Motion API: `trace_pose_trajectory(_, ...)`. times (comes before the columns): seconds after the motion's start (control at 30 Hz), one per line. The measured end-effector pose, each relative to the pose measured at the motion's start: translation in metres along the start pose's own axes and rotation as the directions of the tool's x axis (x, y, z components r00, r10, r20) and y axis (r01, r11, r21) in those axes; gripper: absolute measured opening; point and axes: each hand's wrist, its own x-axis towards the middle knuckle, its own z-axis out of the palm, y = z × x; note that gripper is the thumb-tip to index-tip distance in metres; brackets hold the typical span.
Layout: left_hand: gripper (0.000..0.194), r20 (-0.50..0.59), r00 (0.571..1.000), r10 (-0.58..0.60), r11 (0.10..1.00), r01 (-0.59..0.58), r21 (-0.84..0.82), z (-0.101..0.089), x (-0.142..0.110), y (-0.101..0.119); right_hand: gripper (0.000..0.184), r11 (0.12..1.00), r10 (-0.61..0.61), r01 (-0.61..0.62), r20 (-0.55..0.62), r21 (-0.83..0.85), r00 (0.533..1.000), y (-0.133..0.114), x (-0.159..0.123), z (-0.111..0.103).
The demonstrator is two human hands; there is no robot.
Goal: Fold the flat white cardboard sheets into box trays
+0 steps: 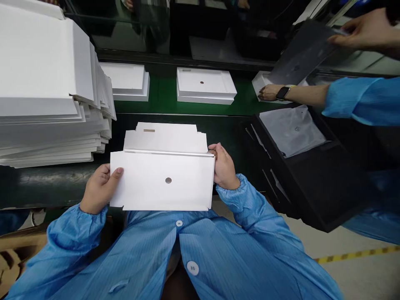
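Note:
Held in front of my body is a white cardboard insert (143, 183) with a small round hole near its middle. Its far part is folded along a crease, and that flap has a narrow slot. My left hand (101, 185) grips the left edge, thumb on top and fingers beneath. At the far right corner, by the crease, my right hand (223, 166) is closed on the card, its fingertips bent at the edge. Beyond the insert, a white box (206, 85) with a similar holed insert on top lies on the green conveyor belt (162, 89).
A tall stack of white cardboard sheets (37, 62) stands at the left. Another white box (125, 79) lies beside it on the belt. At right, a co-worker's hands (365, 33) handle a translucent sheet (301, 50) over a box. A black tray (325, 175) holds plastic sleeves (292, 129).

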Motion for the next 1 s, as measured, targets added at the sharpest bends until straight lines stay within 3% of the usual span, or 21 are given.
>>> trace_pose_trajectory(0.1,0.059,-0.013,1.0,-0.022,0.996,0.021,-0.082,0.001,0.002,-0.006,0.058,0.999,0.028,-0.029,0.021,0.026,0.999,0.009,-0.002,-0.002)
trace_pose_trajectory(0.17,0.057,-0.005,0.999,-0.042,0.992,0.041,-0.121,0.004,0.001,-0.009,0.055,0.999,0.042,-0.043,0.094,0.003,0.995,0.016,-0.007,-0.006)
trace_pose_trajectory(0.3,0.059,0.033,0.997,-0.063,0.989,0.067,-0.134,0.011,-0.003,-0.007,0.066,0.99,-0.024,0.057,0.247,-0.126,0.969,0.024,-0.018,-0.012)
trace_pose_trajectory(0.47,0.064,0.065,0.995,-0.08,0.985,0.089,-0.151,0.015,-0.004,-0.006,0.075,0.969,-0.165,0.21,0.292,-0.132,0.942,0.023,-0.02,-0.01)
trace_pose_trajectory(0.67,0.07,0.023,0.997,-0.072,0.988,0.074,-0.137,0.017,-0.007,-0.012,0.087,0.967,-0.144,0.209,0.359,-0.148,0.922,0.02,-0.016,-0.008)
trace_pose_trajectory(0.87,0.075,-0.046,0.995,-0.089,0.983,0.08,-0.165,0.02,-0.007,-0.012,0.084,0.92,-0.182,0.292,0.377,-0.261,0.908,0.02,-0.006,-0.01)
trace_pose_trajectory(1.0,0.07,-0.098,0.993,-0.072,0.973,0.048,-0.228,0.022,-0.007,-0.012,0.098,0.927,-0.167,0.277,0.385,-0.252,0.908,0.027,0.0,-0.012)
